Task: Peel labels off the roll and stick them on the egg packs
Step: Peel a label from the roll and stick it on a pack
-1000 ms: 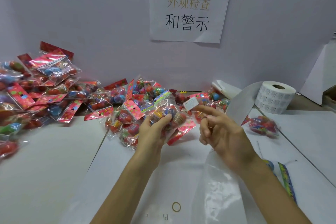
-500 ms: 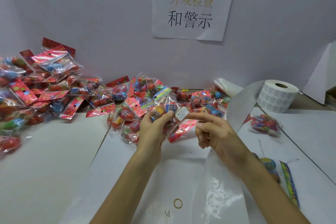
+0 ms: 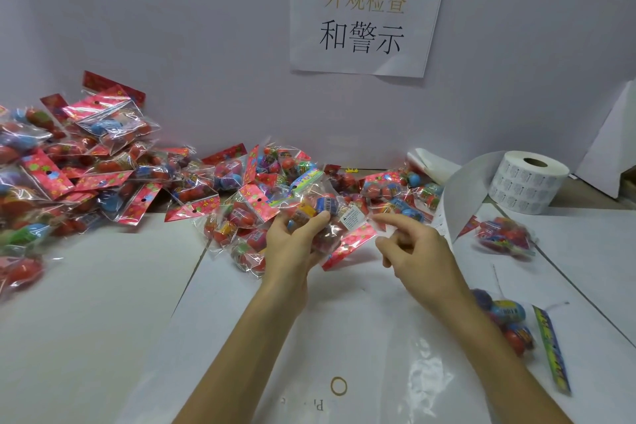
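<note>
Nearest, a clear plastic bag [image 3: 413,372] lies flat on the white counter [image 3: 86,320], with a loose egg pack [image 3: 506,320] just to its right. Beyond, the left hand [image 3: 296,244] grips the held egg pack [image 3: 320,213] — fingers and thumb curled round it. A white label [image 3: 351,218] sits on its film. The right hand [image 3: 420,251] holds nothing — index finger stretched out just beside the label, other fingers loosely curled. Farther back lie the heap of packs [image 3: 86,175], the label roll [image 3: 530,182] at right, and a paper sign [image 3: 364,14] on the wall.

Hands two: left hand [image 3: 292,244], right hand [image 3: 420,251]. Label roll [image 3: 526,182] one. Wall sign [image 3: 364,10] one. Egg packs [image 3: 103,162]: heap uncountable; one held pack [image 3: 320,213]; two loose packs [image 3: 504,237] at right
</note>
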Demonstrator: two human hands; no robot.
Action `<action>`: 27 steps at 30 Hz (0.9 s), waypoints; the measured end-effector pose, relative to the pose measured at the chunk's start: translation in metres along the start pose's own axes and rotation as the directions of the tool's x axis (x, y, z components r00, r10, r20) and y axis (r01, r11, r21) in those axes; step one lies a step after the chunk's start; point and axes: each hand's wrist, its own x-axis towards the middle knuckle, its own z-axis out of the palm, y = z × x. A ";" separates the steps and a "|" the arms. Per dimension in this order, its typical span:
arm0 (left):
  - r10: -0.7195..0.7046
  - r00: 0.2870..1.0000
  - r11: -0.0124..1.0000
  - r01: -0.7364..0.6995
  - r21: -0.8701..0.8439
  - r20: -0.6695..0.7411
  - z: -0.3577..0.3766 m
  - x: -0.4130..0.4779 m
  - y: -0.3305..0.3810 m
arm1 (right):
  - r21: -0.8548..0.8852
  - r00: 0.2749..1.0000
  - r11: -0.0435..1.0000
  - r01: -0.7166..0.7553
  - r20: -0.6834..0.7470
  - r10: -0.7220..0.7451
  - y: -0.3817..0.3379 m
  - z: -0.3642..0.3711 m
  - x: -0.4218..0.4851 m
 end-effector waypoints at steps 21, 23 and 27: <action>-0.002 0.962 0.995 -0.024 0.094 0.272 0.000 -0.003 0.000 | 0.449 0.984 0.877 -0.172 0.129 0.127 -0.010 -0.007 0.002; 0.005 0.961 0.994 -0.036 0.106 0.277 0.000 -0.003 -0.001 | 0.462 0.982 0.869 -0.178 0.137 0.128 -0.011 -0.008 0.001; 0.034 0.953 0.986 -0.081 0.147 0.301 0.000 -0.006 -0.003 | 0.425 0.988 0.895 -0.135 0.124 0.090 -0.017 -0.005 -0.003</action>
